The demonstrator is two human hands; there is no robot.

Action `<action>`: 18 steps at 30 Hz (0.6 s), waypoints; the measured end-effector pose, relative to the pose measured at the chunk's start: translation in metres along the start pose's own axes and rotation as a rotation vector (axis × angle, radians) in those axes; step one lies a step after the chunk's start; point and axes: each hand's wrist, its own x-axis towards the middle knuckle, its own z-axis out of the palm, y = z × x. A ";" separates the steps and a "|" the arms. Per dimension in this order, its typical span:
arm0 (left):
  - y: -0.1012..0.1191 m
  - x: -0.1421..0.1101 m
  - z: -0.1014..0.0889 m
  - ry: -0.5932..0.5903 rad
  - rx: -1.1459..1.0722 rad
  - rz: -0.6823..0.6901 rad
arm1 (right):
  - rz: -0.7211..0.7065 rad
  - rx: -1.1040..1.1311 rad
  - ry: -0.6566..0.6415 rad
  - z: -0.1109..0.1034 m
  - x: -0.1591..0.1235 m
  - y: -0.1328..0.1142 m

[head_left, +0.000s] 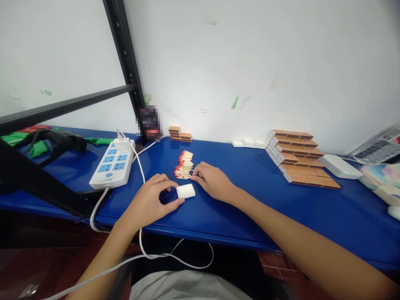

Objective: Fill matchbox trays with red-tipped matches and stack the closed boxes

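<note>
My left hand (pixel 153 199) rests on the blue table (pixel 250 208), with thumb and fingers curled round a small white matchbox tray (pixel 185 191). Just beyond it lies a pile of red-tipped matches (pixel 184 165). My right hand (pixel 212 180) lies beside the pile, its fingertips pinched together at the near end of the matches. Whether a match is between those fingers is too small to tell.
A stepped stack of brown matchboxes (pixel 296 160) stands at the right, with white trays (pixel 250 143) by the wall and a few boxes (pixel 179 133) at the back. A white power strip (pixel 114 162) and its cable lie at the left, under a black metal frame (pixel 125 54).
</note>
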 end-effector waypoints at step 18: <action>-0.003 0.000 0.003 0.088 0.028 0.043 | -0.253 0.204 0.040 -0.004 -0.015 -0.009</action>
